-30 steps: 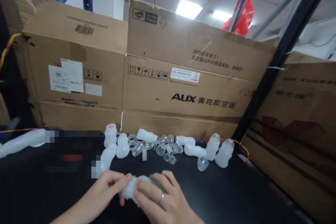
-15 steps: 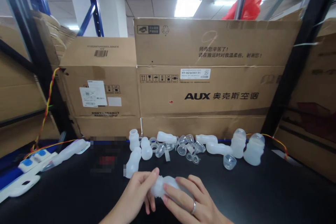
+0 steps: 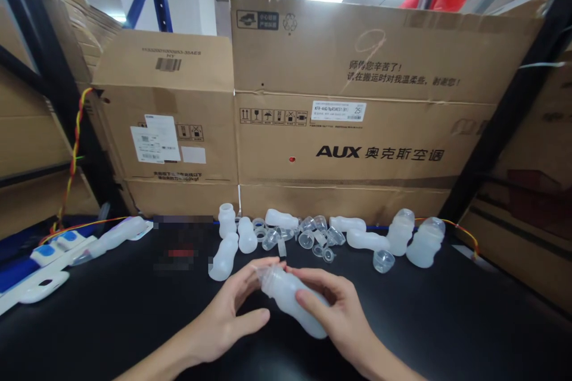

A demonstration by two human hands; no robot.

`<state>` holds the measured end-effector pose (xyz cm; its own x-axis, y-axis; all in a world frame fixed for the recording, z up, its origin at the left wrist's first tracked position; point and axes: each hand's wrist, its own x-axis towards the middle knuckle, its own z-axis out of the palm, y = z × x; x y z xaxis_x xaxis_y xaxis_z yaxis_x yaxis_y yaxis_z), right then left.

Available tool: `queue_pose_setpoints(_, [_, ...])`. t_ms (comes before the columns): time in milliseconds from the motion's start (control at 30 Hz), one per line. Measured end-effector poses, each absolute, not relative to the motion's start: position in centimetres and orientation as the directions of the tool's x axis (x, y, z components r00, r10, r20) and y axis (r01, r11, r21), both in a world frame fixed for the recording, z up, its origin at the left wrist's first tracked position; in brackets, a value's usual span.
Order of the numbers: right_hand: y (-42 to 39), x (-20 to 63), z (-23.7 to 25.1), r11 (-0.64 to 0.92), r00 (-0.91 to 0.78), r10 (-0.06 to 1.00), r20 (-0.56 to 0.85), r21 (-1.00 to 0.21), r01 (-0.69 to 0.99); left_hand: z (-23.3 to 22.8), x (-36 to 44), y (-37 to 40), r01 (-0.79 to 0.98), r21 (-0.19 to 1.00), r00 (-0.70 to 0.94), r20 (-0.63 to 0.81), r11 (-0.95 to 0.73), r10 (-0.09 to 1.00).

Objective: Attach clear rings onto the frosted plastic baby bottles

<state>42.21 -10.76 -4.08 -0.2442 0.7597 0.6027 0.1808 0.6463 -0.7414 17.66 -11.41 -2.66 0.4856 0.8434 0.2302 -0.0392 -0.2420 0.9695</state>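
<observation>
A translucent white baby bottle (image 3: 292,297) lies tilted between my hands, its threaded neck pointing up and left. What looks like a clear, thin teat (image 3: 260,274) sits at the neck end. My right hand (image 3: 337,303) is wrapped round the bottle's body, thumb across the near side. Beside the neck, my left hand (image 3: 227,309) has its fingers stretched behind the teat end and its thumb held well away; whether those fingertips touch the bottle I cannot tell. Beyond the hands, an uncapped bottle (image 3: 224,257) lies on the black table.
Several clear caps and rings (image 3: 308,240) are scattered by the back cardboard (image 3: 277,155), among more bottle bodies. Two capped bottles (image 3: 425,244) stand at right, near a clear cap (image 3: 383,261). At left lie a power strip (image 3: 62,248) and a wrapped white item (image 3: 118,233).
My left hand has loosened from the neck, its thumb swinging away. The bottle has turned, neck up and left, and my right hand now grips it with the thumb on the near side.
</observation>
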Motion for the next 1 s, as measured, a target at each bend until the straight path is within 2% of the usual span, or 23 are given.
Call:
queue_pose_setpoints(133, [-11.2,41.9,-3.8,0.769,-0.256,0.637,0.727,-0.619,0.158,-2.8,18.1,-11.1,-0.023,0.975,0.399,0.211,-0.220,0.892])
queue_pose_setpoints(233, [-11.4,42.1,-3.9,0.727,-0.250,0.683,0.686,-0.670,0.149,-2.9,18.1,-10.1,0.103,0.931,0.268,0.314,-0.351,0.911])
queue_pose_setpoints(333, [-11.3,42.5,-4.0,0.665,-0.184,0.746,0.640,-0.732,0.150,-2.7,17.5,-9.0,0.257,0.848,0.114,0.449,-0.463,0.886])
queue_pose_setpoints(400, [-11.2,42.6,-4.0,0.662,-0.175,0.749,0.639,-0.728,0.175,-2.3,17.0,-8.8,0.269,0.832,0.177,0.453,-0.486,0.874])
queue_pose_setpoints(500, [-11.2,42.5,-4.1,0.705,-0.247,0.709,0.661,-0.672,0.224,-1.8,17.2,-9.5,0.175,0.876,0.362,0.367,-0.449,0.857])
queue_pose_setpoints(567, [-11.3,42.3,-4.1,0.678,-0.285,0.730,0.621,-0.711,0.188,-1.7,17.6,-10.2,0.153,0.899,0.353,0.339,-0.412,0.872])
queue_pose_setpoints(633, [-11.3,42.1,-4.0,0.518,-0.294,0.823,0.487,-0.855,0.032,-1.9,18.0,-10.8,0.155,0.897,0.319,0.351,-0.414,0.880])
queue_pose_setpoints(700, [-11.1,41.9,-3.9,0.206,-0.366,0.894,0.260,-0.962,-0.179,-2.0,18.0,-11.2,0.171,0.861,0.350,0.402,-0.479,0.846])
queue_pose_setpoints(767, [-10.8,42.0,-3.8,-0.153,-0.540,0.841,0.038,-0.940,-0.304,-2.2,17.8,-11.6,0.185,0.797,0.420,0.465,-0.575,0.779])
queue_pose_setpoints(833, [-10.5,42.0,-3.9,-0.423,-0.710,0.698,-0.090,-0.852,-0.308,-2.3,17.5,-12.0,0.199,0.737,0.469,0.508,-0.647,0.723])
queue_pose_setpoints(900, [-10.2,41.9,-3.9,-0.539,-0.794,0.598,-0.104,-0.785,-0.304,-2.6,17.3,-12.2,0.224,0.711,0.468,0.522,-0.667,0.713])
queue_pose_setpoints(933, [-10.1,41.8,-4.0,-0.540,-0.794,0.602,-0.088,-0.777,-0.324,-2.8,17.2,-12.2,0.243,0.718,0.444,0.515,-0.652,0.733])
queue_pose_setpoints(1000, [-9.9,41.6,-4.0,-0.456,-0.707,0.706,-0.047,-0.794,-0.403,-3.3,17.3,-12.2,0.271,0.766,0.358,0.482,-0.583,0.800])
